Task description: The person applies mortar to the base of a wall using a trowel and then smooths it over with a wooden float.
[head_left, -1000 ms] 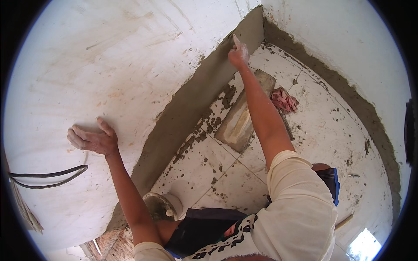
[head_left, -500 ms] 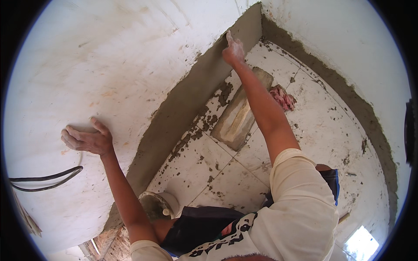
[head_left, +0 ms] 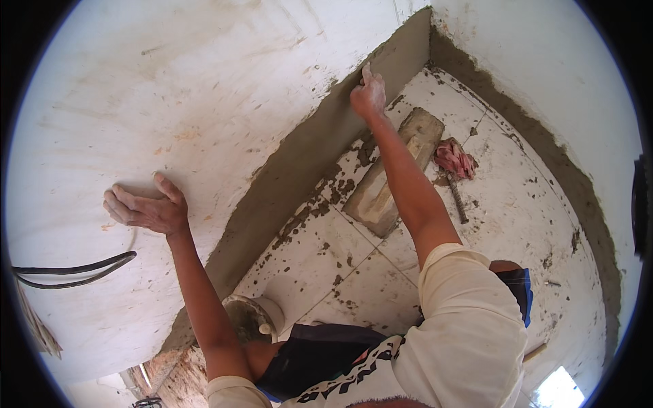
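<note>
My left hand (head_left: 151, 206) rests on the white wall (head_left: 224, 88) at the left, fingers spread, holding nothing. Farther off, my right hand (head_left: 368, 95) reaches to a band of wet grey mortar (head_left: 299, 153) along the wall's foot. Its index finger is stretched out at the band's upper edge, while the other fingers look partly curled; nothing shows in it. Below my right forearm lies a long, mortar-crusted plastering float (head_left: 377, 197) on the tiled floor. Beside it are a crumpled reddish rag (head_left: 455, 159) and a short ribbed rod (head_left: 458, 201).
A pale bucket (head_left: 271, 314) stands near my left forearm. Mortar crumbs (head_left: 299, 224) lie scattered over the tiles. A second mortar band (head_left: 517, 112) follows the right wall from the corner. A black cable loop (head_left: 81, 268) sticks out at the left.
My right hand has slid a little along the mortar band, away from the corner and toward me. The rod beside the rag now shows past my forearm. My left hand stays on the wall.
</note>
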The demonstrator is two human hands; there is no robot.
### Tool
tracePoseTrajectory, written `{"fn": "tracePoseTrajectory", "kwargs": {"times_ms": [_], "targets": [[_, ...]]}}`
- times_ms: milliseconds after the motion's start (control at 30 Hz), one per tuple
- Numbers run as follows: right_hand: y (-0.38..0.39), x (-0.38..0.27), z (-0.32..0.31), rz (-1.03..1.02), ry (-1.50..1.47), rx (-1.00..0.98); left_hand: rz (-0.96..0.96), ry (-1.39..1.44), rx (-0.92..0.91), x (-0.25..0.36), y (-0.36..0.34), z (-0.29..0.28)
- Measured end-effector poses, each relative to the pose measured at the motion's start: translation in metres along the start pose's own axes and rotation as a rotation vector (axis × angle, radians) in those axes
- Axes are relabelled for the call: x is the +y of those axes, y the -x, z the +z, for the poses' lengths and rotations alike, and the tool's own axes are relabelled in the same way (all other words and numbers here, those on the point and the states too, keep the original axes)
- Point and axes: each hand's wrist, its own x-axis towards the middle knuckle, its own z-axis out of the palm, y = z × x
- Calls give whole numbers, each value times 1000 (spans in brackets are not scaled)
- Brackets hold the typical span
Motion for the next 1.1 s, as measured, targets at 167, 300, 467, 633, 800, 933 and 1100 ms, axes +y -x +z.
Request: {"fn": "tracePoseTrajectory", "kwargs": {"times_ms": [167, 300, 467, 633, 800, 933, 1100], "targets": [[-3, -1, -9, -7, 8, 37, -1, 1, -4, -3, -1, 0], [-8, -3, -18, 66, -93, 123, -7, -5, -18, -4, -2, -1], [-8, -4, -9, 67, -116, 95, 5, 26, 6, -2, -2, -1], [-13, 2, -6, 65, -220, 57, 17, 6, 0, 1, -4, -4], [-17, 4, -17, 79, -169, 14, -3, 7, -9, -3, -3, -4], [-44, 4, -37, 139, -185, 180, -17, 21, -23, -1, -6, -5], [-70, 16, -41, 123, -199, 61, -12, 37, 1, -1, -7, -4]]}}
